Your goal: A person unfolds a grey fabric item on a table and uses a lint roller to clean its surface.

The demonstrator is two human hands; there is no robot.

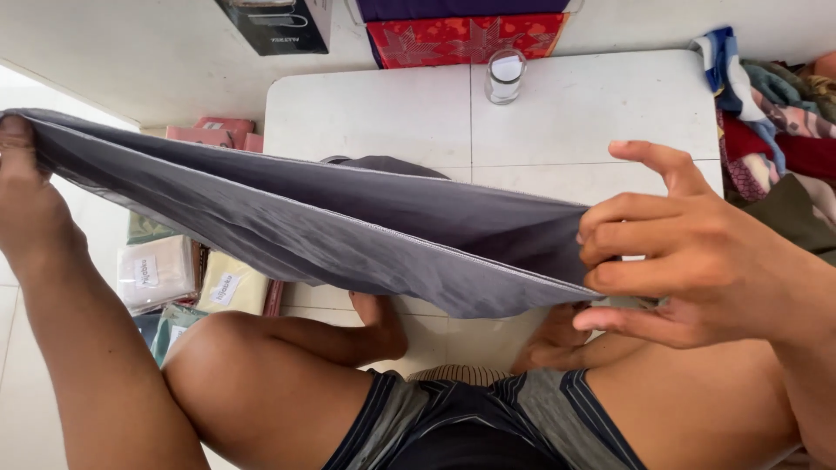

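White tiled floor w/ a low white table ahead of me, seen from the head cam looking straight down over bare knees and striped shorts. I had a grey cloth stretched in the air between both hands, above the near edge of the table and my lap. Its long axis ran left to right across the view, sloping a bit: left end higher, right end lower. Folded edge faced me, w/ a stitched seam along it. My left hand was closed on the left end, fingers wrapped over the top edge. My right hand pinched the right end between thumb and curled fingers, index finger lifted free and pointing left. Beyond the cloth, a clear glass jar stood upright near the table's far edge. A red patterned fabric lay behind it. Mixed coloured clothes were piled right of the table. Packaged textiles sat on the floor at left, below the cloth.
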